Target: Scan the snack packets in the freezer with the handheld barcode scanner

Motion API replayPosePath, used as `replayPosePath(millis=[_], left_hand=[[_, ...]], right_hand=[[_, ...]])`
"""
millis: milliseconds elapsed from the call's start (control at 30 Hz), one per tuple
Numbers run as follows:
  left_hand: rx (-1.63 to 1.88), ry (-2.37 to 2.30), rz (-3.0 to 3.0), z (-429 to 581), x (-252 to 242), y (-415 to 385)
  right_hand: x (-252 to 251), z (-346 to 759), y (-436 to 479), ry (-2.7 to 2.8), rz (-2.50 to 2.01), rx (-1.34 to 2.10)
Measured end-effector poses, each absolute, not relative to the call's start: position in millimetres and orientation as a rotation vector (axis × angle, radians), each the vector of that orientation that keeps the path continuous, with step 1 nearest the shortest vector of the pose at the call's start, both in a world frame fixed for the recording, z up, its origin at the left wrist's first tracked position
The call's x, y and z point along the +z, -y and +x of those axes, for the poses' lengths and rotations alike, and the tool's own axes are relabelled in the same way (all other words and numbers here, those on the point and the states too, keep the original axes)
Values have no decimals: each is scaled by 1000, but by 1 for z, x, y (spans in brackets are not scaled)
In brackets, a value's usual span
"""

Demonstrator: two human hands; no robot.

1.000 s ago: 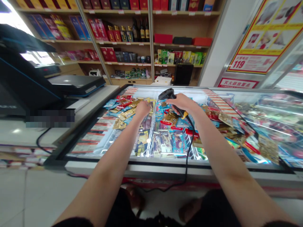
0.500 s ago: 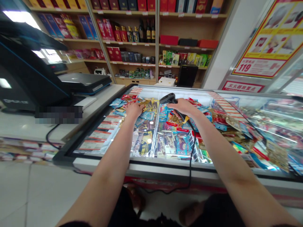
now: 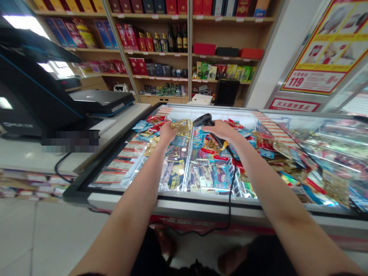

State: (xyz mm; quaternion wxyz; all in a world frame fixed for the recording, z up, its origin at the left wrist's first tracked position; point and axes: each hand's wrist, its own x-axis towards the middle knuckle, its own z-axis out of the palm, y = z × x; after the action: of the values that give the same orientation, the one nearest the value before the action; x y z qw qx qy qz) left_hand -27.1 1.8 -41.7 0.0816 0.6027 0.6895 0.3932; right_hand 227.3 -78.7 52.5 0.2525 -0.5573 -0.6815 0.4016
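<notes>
Glass-topped display freezer (image 3: 192, 209) before us, one packet near the scanner.

Our left hand (image 3: 167, 133) was pinching, as far as we could tell, a gold packet (image 3: 181, 125) among the heaped packets (image 3: 156, 124); our right hand (image 3: 220, 129) was wrapped around a black scanner (image 3: 202, 119), its head turned toward that packet, near but apart. We judged the step to be lining the two up; the next move seemed to call for turning the packet's coded face to the scanner. Farther out, a cable (image 3: 232, 180) drooped past the freezer's front edge, and stocked shelves (image 3: 241, 35) stood behind.
</notes>
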Motion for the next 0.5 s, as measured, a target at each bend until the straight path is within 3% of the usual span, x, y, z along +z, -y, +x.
replayPosePath(millis=[500], left_hand=[[1389, -1685, 1333, -2, -40, 11]], right_hand=[[60, 239, 78, 1821, -1481, 1063]])
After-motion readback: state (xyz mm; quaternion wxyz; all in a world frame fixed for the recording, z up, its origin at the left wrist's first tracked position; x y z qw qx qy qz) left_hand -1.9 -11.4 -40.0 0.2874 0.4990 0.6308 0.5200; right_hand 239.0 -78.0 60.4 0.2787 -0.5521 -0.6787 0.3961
